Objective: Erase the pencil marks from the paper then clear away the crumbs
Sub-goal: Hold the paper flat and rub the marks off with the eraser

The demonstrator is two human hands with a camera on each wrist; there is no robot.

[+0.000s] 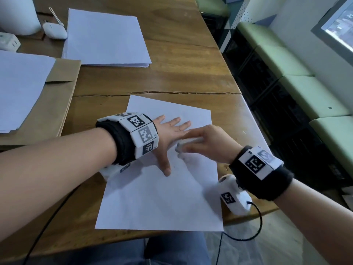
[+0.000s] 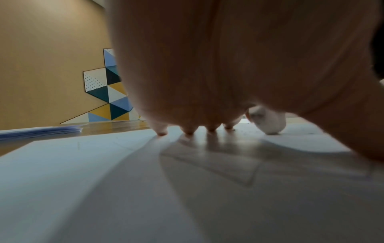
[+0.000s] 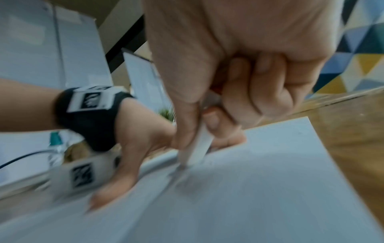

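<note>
Head view: left hand [image 1: 168, 134] flat, fingers spread, pinning paper [image 1: 158, 197] on the bench [image 1: 172, 77] — right hand [image 1: 208, 144] pinches eraser [image 1: 186, 143] on the sheet — keep strokes short, light, away from the pinning hand to avoid creasing.

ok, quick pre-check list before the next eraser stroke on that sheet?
1. Left hand flat on the paper, fingers spread: ok.
2. Right hand grips the eraser: ok.
3. Eraser tip touching the paper: ok, seen from the right wrist.
4. Pencil marks remaining: faint grey smudge near the eraser; extent cannot tell, blurred.
5. Crumbs on the sheet: cannot tell.
6. Paper fully on the table: not ok, its near right corner overhangs the edge.
</note>
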